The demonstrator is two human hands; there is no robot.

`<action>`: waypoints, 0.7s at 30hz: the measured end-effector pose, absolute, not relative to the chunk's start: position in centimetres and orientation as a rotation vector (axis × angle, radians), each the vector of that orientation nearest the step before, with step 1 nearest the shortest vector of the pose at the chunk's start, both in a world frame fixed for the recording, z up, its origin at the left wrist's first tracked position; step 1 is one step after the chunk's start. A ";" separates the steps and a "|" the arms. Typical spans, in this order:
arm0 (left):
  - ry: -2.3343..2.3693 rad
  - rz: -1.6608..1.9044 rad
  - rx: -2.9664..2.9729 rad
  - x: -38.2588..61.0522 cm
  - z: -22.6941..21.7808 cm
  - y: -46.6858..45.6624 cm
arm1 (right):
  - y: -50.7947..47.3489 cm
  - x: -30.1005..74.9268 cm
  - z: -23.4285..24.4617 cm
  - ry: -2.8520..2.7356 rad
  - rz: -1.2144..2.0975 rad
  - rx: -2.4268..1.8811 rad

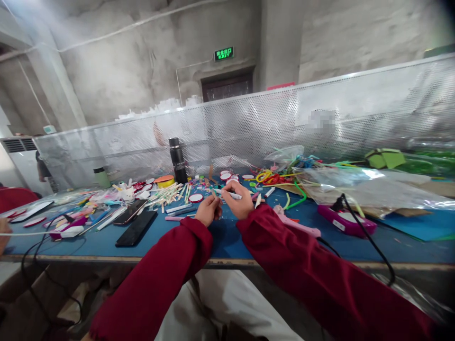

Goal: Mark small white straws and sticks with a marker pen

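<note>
Over the middle of the blue table, my two hands are close together. My right hand [239, 200] grips a white marker pen [233, 195], its tip pointing left toward my other hand. Between the pinched fingers of my left hand [209, 210] is a small, thin stick [214, 194], mostly hidden by the fingers. The pen tip is near the stick, but I cannot tell if they touch. More pens [179, 209] lie just left of my left hand. To the right of my right hand lies a pink glue gun [298, 224].
Two dark phones [137, 229] lie at left, near a pile of craft sticks [170, 195]. A black thermos [177, 161] stands by the perforated metal screen [227, 128]. At right are a purple power strip [346, 220] with a black cable and clear plastic bags [377, 187].
</note>
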State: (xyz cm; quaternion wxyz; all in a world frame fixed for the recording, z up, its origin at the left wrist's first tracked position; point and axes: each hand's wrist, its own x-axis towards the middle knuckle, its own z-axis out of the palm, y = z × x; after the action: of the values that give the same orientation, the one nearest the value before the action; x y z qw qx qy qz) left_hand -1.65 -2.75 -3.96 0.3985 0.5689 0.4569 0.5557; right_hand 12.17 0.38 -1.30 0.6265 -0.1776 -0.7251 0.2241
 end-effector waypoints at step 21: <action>1.136 1.426 1.425 -1.7 -3.9 -2.7 | 0.2 12.2 -1.1 -1.670 0.523 -0.428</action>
State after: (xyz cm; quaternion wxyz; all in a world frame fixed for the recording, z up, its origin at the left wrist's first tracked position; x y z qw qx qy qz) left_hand -1.65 -2.72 -3.94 0.4023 0.5637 0.4494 0.5643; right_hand 12.23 0.24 -1.10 0.6211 -0.1861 -0.7266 0.2275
